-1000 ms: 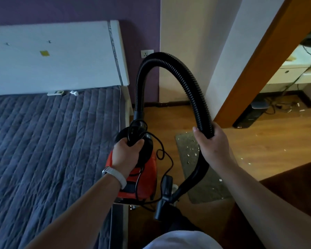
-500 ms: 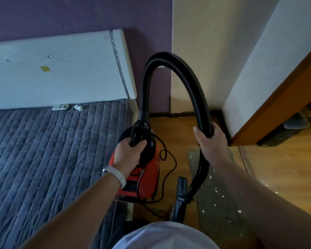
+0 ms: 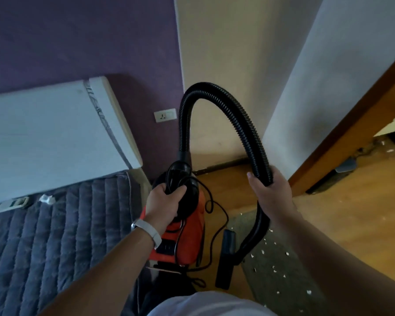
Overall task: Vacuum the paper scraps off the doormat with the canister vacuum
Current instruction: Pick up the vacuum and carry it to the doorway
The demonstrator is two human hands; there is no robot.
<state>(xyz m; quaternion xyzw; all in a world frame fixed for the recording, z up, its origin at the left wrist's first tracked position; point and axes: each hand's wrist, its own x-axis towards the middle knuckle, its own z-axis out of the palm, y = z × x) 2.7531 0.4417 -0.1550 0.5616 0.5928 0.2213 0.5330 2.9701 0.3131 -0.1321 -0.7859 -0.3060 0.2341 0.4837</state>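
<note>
At the far left lies a grey-blue quilted mattress, with a white headboard standing at its head against a purple wall. A white remote-like device and a small crumpled white scrap rest on the mattress along its head edge. A white wall socket sits on the purple wall beside the headboard.

The left hand, a white band on its wrist, is clamped around the black top handle of the orange and black canister vacuum, which hangs just past the mattress's right edge, above the wooden floor. A thin black power cord loops off the canister.

From the canister's top a black ribbed hose arches up and over to the right hand, which is closed around the hose's lower run. Below that grip the hose ends in a black flat nozzle, held over the left edge of the grey-green doormat. Small white paper scraps are scattered across the doormat's middle and right side. Further right stands an orange-brown wooden door frame.
</note>
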